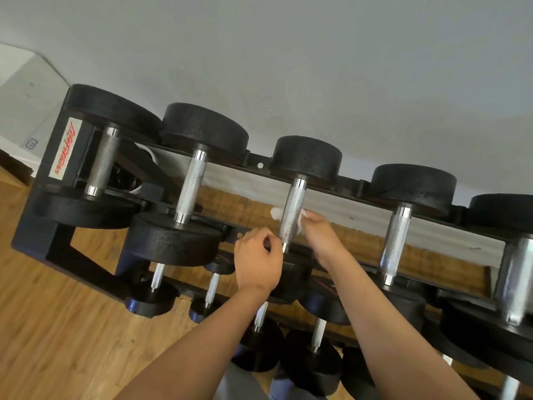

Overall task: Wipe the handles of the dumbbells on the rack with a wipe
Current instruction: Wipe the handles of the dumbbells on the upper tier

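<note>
A black steel rack [43, 180] stands on a warm wood-plank floor [57, 313], close against a plain grey wall [288, 67]. A white baseboard [245, 180] runs along the foot of the wall and shows through the gap behind the top row. The view is tilted, so the rack slants down to the right. A white label [64, 148] with red lettering sits on the rack's end post at the left.

Five black round-headed dumbbells lie across the top rails, each with a knurled silver handle. A lower row [213, 287] of smaller dumbbells sits below and nearer the person, partly hidden by the forearms.

The third dumbbell [307, 157] from the left is the one being worked on. The white wipe [301, 222] is wrapped behind its handle [291, 212], at mid-length, and shows on both sides of the bar. The right hand [320, 232] reaches in from the right and clamps the wipe against the handle, its fingertips hidden behind the bar.

The left hand [258, 261] sits at the near end of the same handle with its fingers [266, 239] curled, the tips just beside the bar. Whether they pinch it or only touch it cannot be told.
</note>
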A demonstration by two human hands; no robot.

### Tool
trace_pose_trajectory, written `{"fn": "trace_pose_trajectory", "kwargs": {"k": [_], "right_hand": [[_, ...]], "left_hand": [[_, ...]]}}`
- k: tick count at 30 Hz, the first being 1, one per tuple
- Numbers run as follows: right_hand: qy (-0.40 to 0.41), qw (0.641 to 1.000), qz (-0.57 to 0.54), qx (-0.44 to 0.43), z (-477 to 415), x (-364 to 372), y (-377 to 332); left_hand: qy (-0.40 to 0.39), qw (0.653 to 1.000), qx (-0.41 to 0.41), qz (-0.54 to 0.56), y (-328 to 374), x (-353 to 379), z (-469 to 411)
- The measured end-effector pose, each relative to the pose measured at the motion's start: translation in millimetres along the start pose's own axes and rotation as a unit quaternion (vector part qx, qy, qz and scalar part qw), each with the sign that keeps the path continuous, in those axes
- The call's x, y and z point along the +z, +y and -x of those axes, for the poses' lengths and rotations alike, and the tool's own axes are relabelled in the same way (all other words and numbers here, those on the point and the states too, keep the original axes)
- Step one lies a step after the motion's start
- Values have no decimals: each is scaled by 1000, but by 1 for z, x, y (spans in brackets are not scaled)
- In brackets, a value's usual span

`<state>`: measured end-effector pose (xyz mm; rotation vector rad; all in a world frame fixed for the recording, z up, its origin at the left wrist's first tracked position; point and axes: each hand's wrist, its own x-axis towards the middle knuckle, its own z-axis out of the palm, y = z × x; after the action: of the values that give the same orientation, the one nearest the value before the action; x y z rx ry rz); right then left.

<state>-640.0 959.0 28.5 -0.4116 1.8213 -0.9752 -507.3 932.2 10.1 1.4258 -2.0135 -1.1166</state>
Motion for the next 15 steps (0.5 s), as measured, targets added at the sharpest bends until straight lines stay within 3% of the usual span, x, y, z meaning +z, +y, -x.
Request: {"fn": "trace_pose_trajectory", "kwargs": {"k": [6, 11, 15], "right_hand": [[-27, 999, 18, -23, 23, 1, 22], [83, 992, 2, -91, 11, 1, 13], [102, 991, 23, -83, 26, 9, 31]], "left_hand": [[-4, 1000, -1, -5, 1, 0, -2], [-7, 1000, -4, -3, 1, 0, 0], [-1, 1000, 6, -5, 1, -1, -1]]}}
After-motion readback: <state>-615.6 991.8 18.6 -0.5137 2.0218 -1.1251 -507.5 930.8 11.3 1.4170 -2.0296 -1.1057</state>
